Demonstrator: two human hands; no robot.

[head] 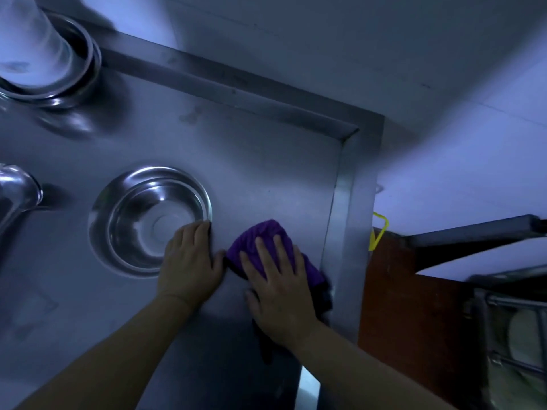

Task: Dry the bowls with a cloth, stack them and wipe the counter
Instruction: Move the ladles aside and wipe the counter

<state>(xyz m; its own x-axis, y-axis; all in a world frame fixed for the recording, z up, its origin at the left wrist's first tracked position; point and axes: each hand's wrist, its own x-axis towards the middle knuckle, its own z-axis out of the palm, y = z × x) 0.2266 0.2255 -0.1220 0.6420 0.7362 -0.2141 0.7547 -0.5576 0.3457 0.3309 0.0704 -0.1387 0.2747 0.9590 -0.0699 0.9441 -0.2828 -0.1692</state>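
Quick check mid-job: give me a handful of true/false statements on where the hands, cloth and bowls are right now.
1. The right hand presses the cloth flat on the counter. True.
2. The left hand is inside the bowl. False: its fingers rest at the bowl's rim, palm on the counter.
3. The cloth is yellow. False: it is purple.
4. The bowl stands open side up. True.
5. The cloth lies near the counter's right raised edge. True.
6. The stack at top left is empty. False: a pale container stands in it.
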